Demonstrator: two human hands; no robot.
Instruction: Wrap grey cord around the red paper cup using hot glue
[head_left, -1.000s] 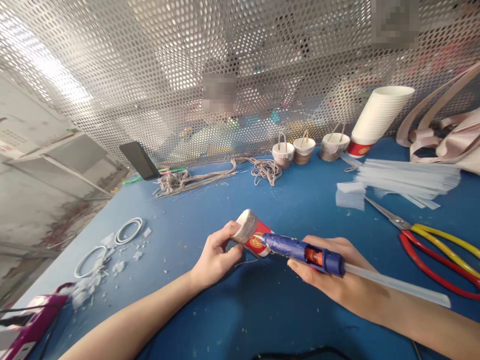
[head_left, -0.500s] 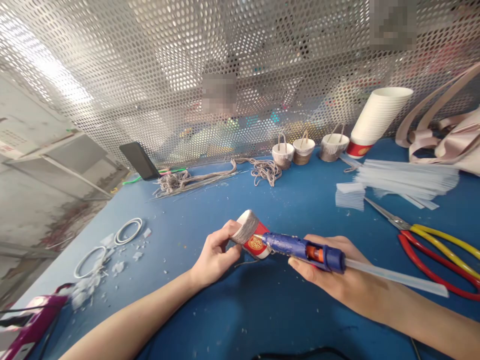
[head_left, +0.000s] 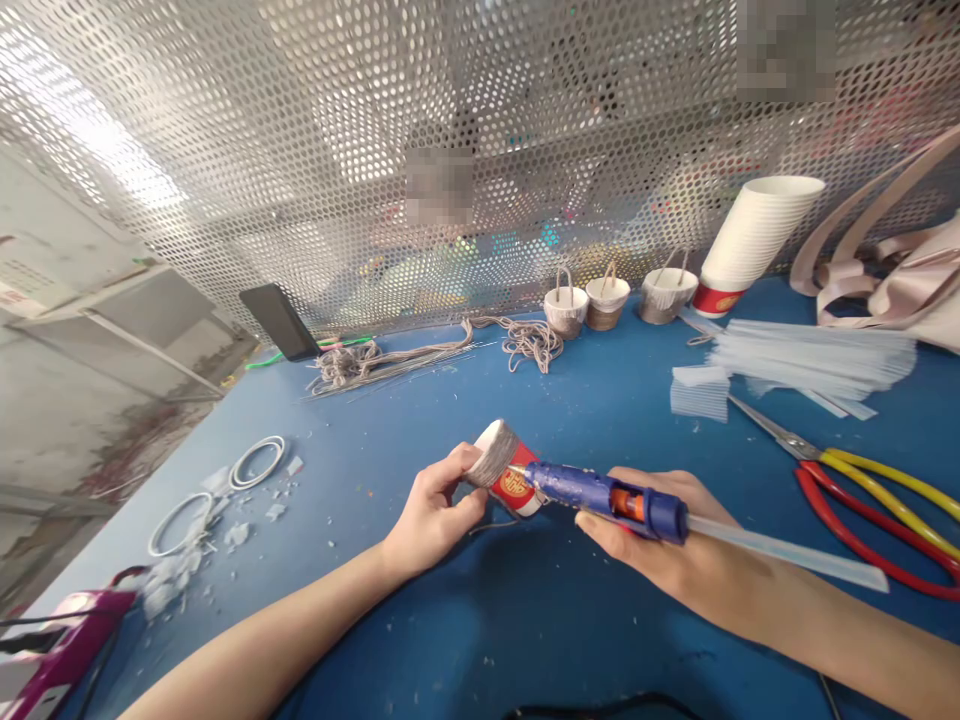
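Observation:
A paper cup [head_left: 516, 484], tilted on its side, is pinched by my left hand [head_left: 431, 515] near its white rim. Grey-brown cord is wound round the rim half of the cup, and the red half with a gold print is bare. My right hand [head_left: 675, 560] grips a blue glue gun [head_left: 577, 487], whose metal tip points at the cup where cord and red meet. A clear glue stick [head_left: 787, 555] sticks out of the gun's back end. Below the cup a loose cord end hangs.
Cord bundles [head_left: 532, 343], small cord-wrapped cups [head_left: 667, 295] and a cup stack [head_left: 757, 235] stand along the mesh screen [head_left: 337, 180]. Scissors [head_left: 802, 450] and clear strips [head_left: 810, 360] lie right. A phone [head_left: 277, 322], white rings [head_left: 256, 463] and a purple power strip [head_left: 67, 640] are left.
The cup has turned slightly in my left hand, so its gold print shows more fully. My right hand and the glue gun have shifted very slightly left.

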